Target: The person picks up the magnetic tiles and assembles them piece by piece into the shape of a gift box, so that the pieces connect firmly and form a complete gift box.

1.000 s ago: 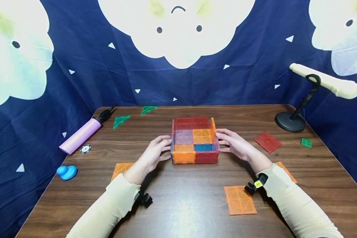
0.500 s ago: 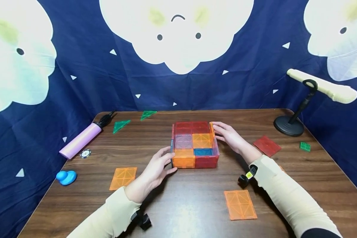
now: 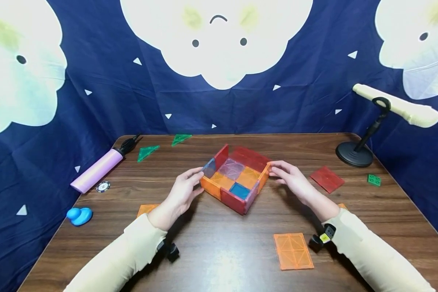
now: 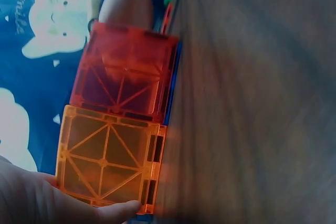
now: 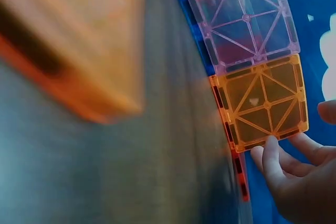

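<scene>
A shallow box of translucent magnetic tiles [image 3: 239,202] sits turned cornerwise at mid-table, with orange, red, blue and purple sides. At its left corner, my left hand [image 3: 179,196] grips the orange front tile [image 4: 102,161]; the thumb lies on that tile's lower edge in the left wrist view. My right hand [image 3: 293,182] is at the opposite corner. Its fingertips touch the end of an orange side tile [image 5: 268,106], beside a purple tile [image 5: 247,19], with the fingers loosely bent. The undersides of the floor tiles are hidden.
Loose orange tiles [image 3: 293,251] and a red tile [image 3: 327,179] lie on the table, with green triangles [image 3: 147,153] at the back. Around the edges are a blue rubber duck [image 3: 79,216], a poker chip [image 3: 103,186], a purple-sleeved umbrella [image 3: 97,170], a green brick [image 3: 374,179] and a microphone stand [image 3: 355,153].
The tile box has turned clockwise from square-on to cornerwise. My left hand has moved left and slightly away from me; my right hand has shifted slightly right and nearer.
</scene>
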`<state>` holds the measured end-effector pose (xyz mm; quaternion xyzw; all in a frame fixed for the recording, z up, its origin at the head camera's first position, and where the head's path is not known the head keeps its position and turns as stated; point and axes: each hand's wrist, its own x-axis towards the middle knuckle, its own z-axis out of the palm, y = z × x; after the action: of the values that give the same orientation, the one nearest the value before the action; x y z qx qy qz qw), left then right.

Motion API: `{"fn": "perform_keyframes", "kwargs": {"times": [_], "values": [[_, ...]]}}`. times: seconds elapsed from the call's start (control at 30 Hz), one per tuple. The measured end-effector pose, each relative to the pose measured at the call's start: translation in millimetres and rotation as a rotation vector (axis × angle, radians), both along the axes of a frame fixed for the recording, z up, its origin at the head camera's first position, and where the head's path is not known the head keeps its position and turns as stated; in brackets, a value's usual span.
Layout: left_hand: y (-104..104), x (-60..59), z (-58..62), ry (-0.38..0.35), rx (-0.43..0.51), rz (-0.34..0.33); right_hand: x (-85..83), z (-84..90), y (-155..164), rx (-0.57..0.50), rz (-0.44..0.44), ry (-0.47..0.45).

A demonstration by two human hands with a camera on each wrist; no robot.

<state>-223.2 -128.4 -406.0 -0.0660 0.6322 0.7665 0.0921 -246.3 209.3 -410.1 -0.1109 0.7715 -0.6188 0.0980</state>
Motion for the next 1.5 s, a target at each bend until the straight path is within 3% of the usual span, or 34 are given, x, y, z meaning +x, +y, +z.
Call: {"fn": "perform_keyframes", "kwargs": {"times": [0.1, 0.27, 0.37, 0.47, 0.6, 0.77, 0.93, 1.03, 1.23, 1.5], "values": [[-4.2, -14.3, 1.5, -0.001, 0.010, 0.022, 16.9, 2.3, -0.3, 0.026, 0.008, 0.011], [-8.5, -40.1, 5.7, -0.035, 0.060, 0.026, 38.7, 10.4, 1.8, 0.039, 0.097, -0.043], [-9.4, -53.2, 7.8, -0.071, 0.101, 0.012, 42.3, 16.5, 3.8, 0.065, 0.147, -0.069], [-8.9, -59.2, 10.9, -0.116, 0.131, 0.005, 34.9, 22.0, 6.7, 0.081, 0.140, -0.083], [-5.5, -50.6, 15.5, -0.186, 0.139, 0.028, 13.4, 25.9, 13.5, 0.040, 0.061, -0.132], [0.4, -18.6, 14.7, -0.221, 0.120, 0.023, -13.8, 20.4, 21.5, -0.024, -0.009, -0.217], [3.5, 16.9, 10.2, -0.208, 0.098, -0.089, -25.3, 10.5, 21.0, -0.063, -0.012, -0.297], [4.1, 28.2, 7.8, -0.173, 0.086, -0.175, -25.0, 8.4, 19.5, -0.049, -0.003, -0.304], [-2.4, 24.7, 2.5, -0.099, 0.026, -0.271, -10.5, 9.3, 20.7, -0.021, 0.023, -0.289], [-16.8, 11.0, -1.0, -0.073, -0.012, -0.309, 24.3, 7.3, 26.3, -0.015, 0.048, -0.253]]}}
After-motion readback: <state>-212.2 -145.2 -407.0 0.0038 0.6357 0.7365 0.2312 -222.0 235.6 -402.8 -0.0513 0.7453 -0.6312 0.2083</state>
